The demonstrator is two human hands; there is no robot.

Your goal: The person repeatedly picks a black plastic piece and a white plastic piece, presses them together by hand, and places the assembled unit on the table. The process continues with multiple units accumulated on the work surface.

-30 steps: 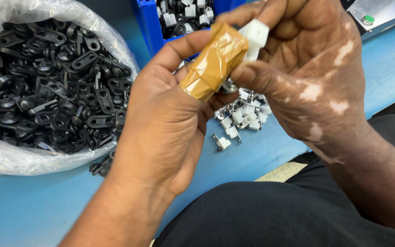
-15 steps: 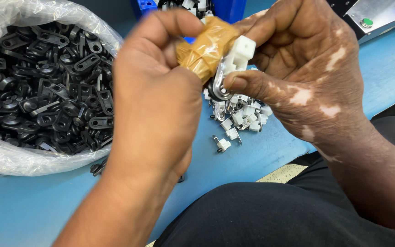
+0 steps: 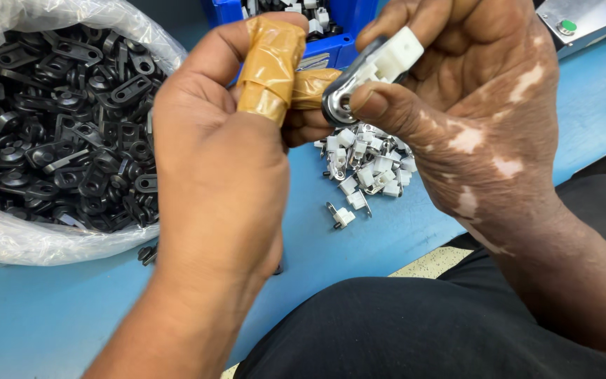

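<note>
My right hand (image 3: 485, 119) pinches a small part (image 3: 391, 60) between thumb and fingers: a white plastic block on a shiny metal loop. My left hand (image 3: 219, 182) is beside it with its back towards me and its fingers curled. Tan tape (image 3: 271, 67) wraps its thumb and one fingertip. That taped fingertip touches the left side of the metal loop. Nothing shows inside the left hand, and its palm is hidden. Both hands hover above the blue table (image 3: 50, 316).
A clear plastic bag of black plastic clips (image 3: 57, 126) fills the left side. A small pile of white and metal parts (image 3: 369, 165) lies under my hands, with one loose part (image 3: 343, 216) nearer me. A blue bin (image 3: 338, 49) stands behind, a grey box with a green button (image 3: 583, 21) at the far right.
My left hand has turned so its back faces me, with the taped thumb lifted off the part. My right hand has tilted the part, so its metal loop now shows.
</note>
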